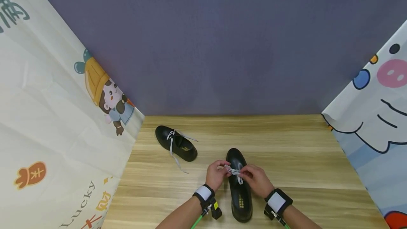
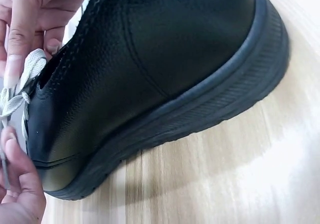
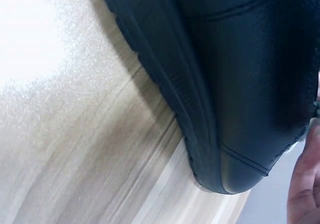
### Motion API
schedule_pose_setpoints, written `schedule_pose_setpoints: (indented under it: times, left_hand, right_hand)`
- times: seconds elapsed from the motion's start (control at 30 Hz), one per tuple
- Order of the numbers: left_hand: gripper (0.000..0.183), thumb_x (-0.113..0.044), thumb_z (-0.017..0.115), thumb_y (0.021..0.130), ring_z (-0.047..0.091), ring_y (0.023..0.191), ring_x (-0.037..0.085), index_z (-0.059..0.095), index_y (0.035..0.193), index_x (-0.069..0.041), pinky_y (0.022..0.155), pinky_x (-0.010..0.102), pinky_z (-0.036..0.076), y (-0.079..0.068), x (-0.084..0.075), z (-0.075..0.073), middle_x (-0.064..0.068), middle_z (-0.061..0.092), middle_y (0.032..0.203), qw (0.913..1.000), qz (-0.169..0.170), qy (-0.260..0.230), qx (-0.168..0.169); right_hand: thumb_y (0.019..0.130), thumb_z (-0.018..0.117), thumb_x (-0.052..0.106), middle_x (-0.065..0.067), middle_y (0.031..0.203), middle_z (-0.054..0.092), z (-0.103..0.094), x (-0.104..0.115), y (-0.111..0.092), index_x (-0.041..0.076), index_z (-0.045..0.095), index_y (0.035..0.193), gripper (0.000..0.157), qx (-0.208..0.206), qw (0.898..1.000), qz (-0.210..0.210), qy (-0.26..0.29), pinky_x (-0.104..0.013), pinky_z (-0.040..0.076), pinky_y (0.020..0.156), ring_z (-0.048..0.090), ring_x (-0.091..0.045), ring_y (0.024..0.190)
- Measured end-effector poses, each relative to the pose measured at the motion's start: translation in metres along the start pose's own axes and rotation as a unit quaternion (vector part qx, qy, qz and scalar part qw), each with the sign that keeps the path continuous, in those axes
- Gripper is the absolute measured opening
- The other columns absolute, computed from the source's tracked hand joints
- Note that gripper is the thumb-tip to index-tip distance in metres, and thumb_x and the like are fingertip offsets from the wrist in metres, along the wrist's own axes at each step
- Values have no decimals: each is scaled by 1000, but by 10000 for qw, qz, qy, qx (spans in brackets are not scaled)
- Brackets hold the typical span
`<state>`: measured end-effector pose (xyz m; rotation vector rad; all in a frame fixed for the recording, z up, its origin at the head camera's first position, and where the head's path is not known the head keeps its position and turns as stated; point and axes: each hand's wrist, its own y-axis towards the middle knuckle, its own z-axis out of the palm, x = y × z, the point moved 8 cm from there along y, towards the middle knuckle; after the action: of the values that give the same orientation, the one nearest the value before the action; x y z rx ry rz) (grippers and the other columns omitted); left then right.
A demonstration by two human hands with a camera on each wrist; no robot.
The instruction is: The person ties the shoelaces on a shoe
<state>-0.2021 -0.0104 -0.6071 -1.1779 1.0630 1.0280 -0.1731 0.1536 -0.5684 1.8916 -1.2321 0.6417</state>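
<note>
A black leather shoe (image 1: pixel 240 195) stands on the wooden surface between my hands, toe pointing away. Its white shoelace (image 1: pixel 235 171) is in a bow-like tangle over the tongue, with a loop hanging toward the shoe opening. On the left side, my left hand (image 1: pixel 217 174) pinches one part of the lace between thumb and fingers. From the right, my right hand (image 1: pixel 256 179) pinches another part. The left wrist view shows the lace loops (image 2: pixel 34 67) close up, with fingertips of both hands on them. In the right wrist view the shoe's side (image 3: pixel 250 94) hides most of the lace.
A second black shoe (image 1: pixel 178 143) lies farther left, its white laces (image 1: pixel 173 153) loose and trailing on the wooden surface (image 1: pixel 286 151). A grey-blue wall panel (image 1: pixel 203 45) rises behind. Printed white sheets (image 1: pixel 47 116) flank both sides.
</note>
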Motion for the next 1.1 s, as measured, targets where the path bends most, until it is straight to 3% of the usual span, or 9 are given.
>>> schedule_pose_setpoints:
  times: [0.2,0.3,0.43,0.53,0.63,0.77,0.83,1.0,1.1]
  left_hand:
    - [22,5,70,89,66,67,10,69,110,10,64,24,57,1,4,-1,16,69,94,9995,237,88,175]
    - [23,8,68,89,69,70,14,67,111,13,68,33,60,0,5,-2,25,70,101,9986,375,102,347]
    - [21,9,66,89,72,74,30,67,110,14,73,47,59,-2,4,0,30,70,96,9959,508,331,666]
    - [21,9,68,89,72,75,37,69,109,11,72,49,58,-3,3,1,27,71,92,9923,603,676,845]
    - [22,8,70,87,71,75,34,70,109,7,69,44,59,-3,0,4,18,67,100,9853,865,1107,968]
    - [19,7,73,86,70,74,21,71,105,5,65,27,58,-6,-6,8,9,56,104,9687,1359,1770,1091]
    - [16,5,73,87,68,74,14,70,103,3,65,21,56,-8,-9,10,7,57,99,9547,1616,2229,1128]
    - [14,-3,74,89,59,76,1,71,103,-4,67,16,51,-11,-15,15,3,61,91,9148,2003,3285,1226]
    - [11,-4,73,90,55,75,0,70,100,-6,66,15,49,-11,-17,17,0,60,89,9044,2004,3526,1327]
  right_hand:
    - [81,80,3,12,81,64,-7,-11,-4,16,70,86,18,-179,9996,230,0,-23,49,60,56,1,70]
    - [81,80,2,11,81,66,-11,-14,-5,16,71,86,17,-197,9990,394,124,-23,50,60,58,1,70]
    - [82,80,3,9,80,68,-14,-16,-6,13,72,86,14,-141,9979,533,353,-24,52,60,60,-1,69]
    - [82,79,3,8,80,69,-14,-20,-6,12,72,87,13,-89,9964,686,499,-25,52,60,61,-1,69]
    - [83,78,3,7,80,69,-14,-26,-7,12,72,87,12,-54,9944,866,605,-24,52,60,61,-2,69]
    - [84,77,2,4,80,69,-14,-32,-9,10,71,89,11,-4,9899,1177,795,-25,53,61,62,-4,69]
    - [85,77,1,2,81,69,-14,-33,-10,10,71,89,11,42,9870,1364,854,-25,53,61,62,-5,69]
    - [86,76,2,1,82,69,-14,-32,-9,10,70,89,11,95,9827,1641,857,-25,51,62,62,-6,70]
    - [86,76,1,0,83,69,-14,-32,-10,9,70,90,10,110,9817,1703,842,-25,51,62,62,-7,70]
